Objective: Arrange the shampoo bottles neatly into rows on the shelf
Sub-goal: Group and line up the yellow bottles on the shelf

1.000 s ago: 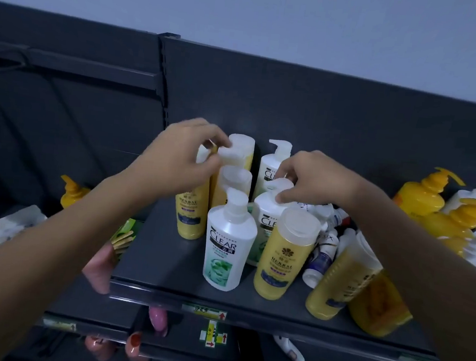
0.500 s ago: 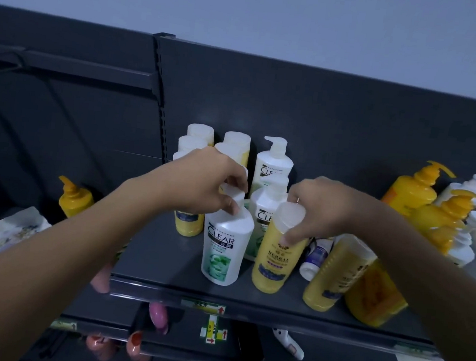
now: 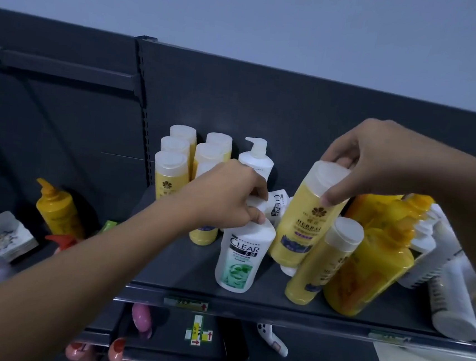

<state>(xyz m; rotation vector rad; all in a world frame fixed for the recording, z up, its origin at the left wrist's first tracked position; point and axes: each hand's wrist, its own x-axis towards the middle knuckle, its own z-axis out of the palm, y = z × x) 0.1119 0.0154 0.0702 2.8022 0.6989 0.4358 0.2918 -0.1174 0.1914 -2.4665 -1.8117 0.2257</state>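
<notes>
On the dark shelf (image 3: 181,276) several yellow Herbal bottles (image 3: 170,174) stand in short rows at the back left. My left hand (image 3: 226,199) grips the pump top of a white Clear bottle (image 3: 241,256) standing near the front. My right hand (image 3: 361,160) holds a yellow Herbal bottle (image 3: 302,227) by its white cap, lifted and tilted above the shelf. Another white Clear pump bottle (image 3: 257,159) stands at the back, and one more (image 3: 278,201) shows behind my left hand.
A leaning yellow Herbal bottle (image 3: 324,264) and large orange-yellow pump bottles (image 3: 368,268) crowd the right side, with white bottles (image 3: 449,299) lying at the far right. A yellow pump bottle (image 3: 53,209) stands on the left shelf. Lower shelves hold pink bottles (image 3: 142,319).
My right hand has lifted the yellow Herbal bottle up and to the right, tilting it. My left hand has stayed on the top of the front white Clear bottle.
</notes>
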